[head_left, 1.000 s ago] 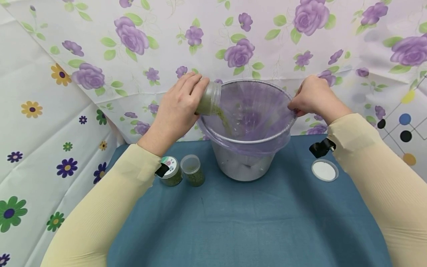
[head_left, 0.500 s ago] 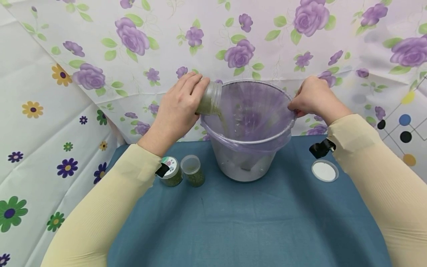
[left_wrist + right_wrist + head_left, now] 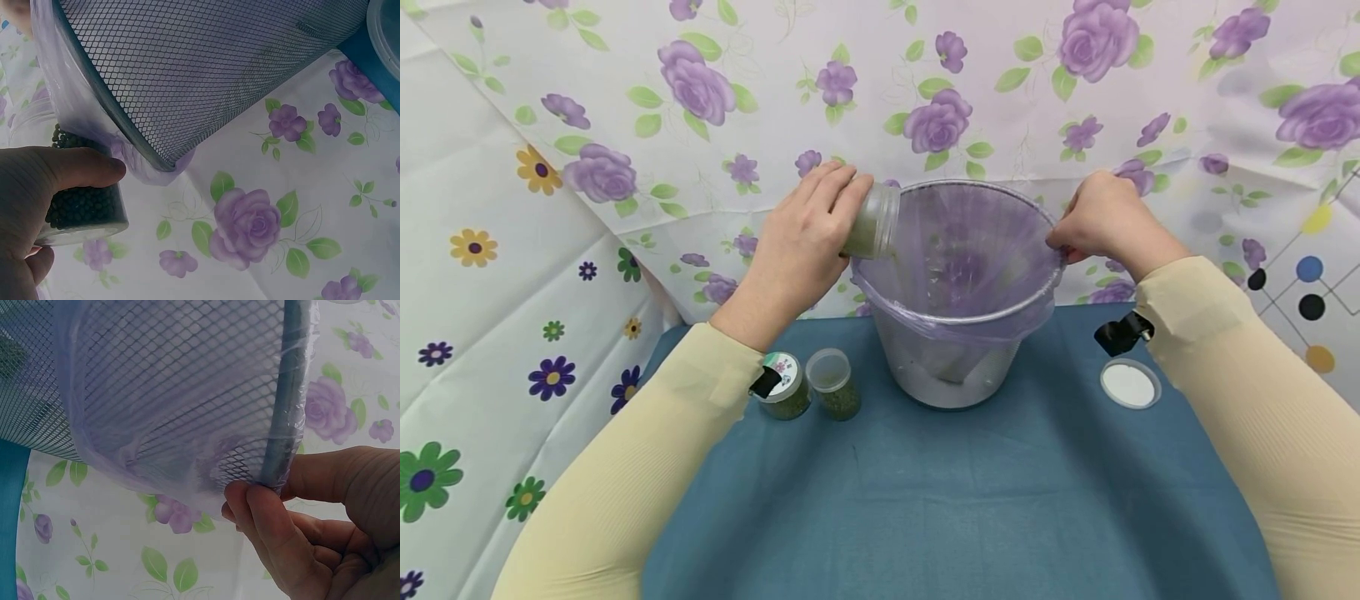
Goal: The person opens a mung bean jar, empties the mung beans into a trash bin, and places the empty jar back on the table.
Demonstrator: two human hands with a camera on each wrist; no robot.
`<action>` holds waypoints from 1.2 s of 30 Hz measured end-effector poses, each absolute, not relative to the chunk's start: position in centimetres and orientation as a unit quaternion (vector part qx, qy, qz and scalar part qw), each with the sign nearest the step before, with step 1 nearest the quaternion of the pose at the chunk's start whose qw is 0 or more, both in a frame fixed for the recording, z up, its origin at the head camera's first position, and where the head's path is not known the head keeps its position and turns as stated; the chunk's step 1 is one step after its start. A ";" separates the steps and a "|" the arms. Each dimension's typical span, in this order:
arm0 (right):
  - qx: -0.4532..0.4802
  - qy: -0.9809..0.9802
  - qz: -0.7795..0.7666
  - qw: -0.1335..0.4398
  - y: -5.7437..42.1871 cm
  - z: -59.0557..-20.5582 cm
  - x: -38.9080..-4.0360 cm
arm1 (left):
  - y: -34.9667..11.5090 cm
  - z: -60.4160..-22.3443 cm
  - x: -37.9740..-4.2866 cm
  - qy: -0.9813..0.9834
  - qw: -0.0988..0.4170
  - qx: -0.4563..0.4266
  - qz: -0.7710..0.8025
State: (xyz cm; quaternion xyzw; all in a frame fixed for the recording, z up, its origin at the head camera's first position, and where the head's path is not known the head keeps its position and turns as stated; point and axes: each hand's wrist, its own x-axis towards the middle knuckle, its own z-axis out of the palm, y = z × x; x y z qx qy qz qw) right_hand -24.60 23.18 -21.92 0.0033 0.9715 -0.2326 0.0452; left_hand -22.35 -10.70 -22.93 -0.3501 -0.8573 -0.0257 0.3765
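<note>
My left hand grips a clear plastic jar, tipped on its side with its mouth over the left rim of the wire mesh wastebasket. Small green beans show through the jar wall in the left wrist view, and a few are at its mouth. A thin purple bin bag lines the basket and folds down outside the rim. On the far side, my right hand pinches the bag at the rim; the right wrist view shows thumb and fingers on either side of the edge.
Left of the basket stand a jar with a printed white lid and a clear jar partly filled with beans. A white jar lid lies at the right on the blue tablecloth. Flowered sheeting rises close behind.
The stream of beans from the tilted jar has thinned until only a few show at its mouth. The purple bag has shifted slightly at the rim. Both hands hold nearly the same position.
</note>
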 end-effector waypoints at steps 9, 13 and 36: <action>0.000 0.972 -0.231 0.044 23.2 -22.0 -24.7 | -10.7 -22.9 -22.4 -0.858 0.376 -0.350 -0.022; -0.002 0.972 -0.229 0.044 23.2 -22.0 -24.7 | -10.7 -22.8 -22.3 -0.858 0.375 -0.351 -0.022; -0.003 0.972 -0.233 0.043 23.2 -22.0 -24.6 | -10.5 -22.6 -22.2 -0.851 0.386 -0.357 -0.005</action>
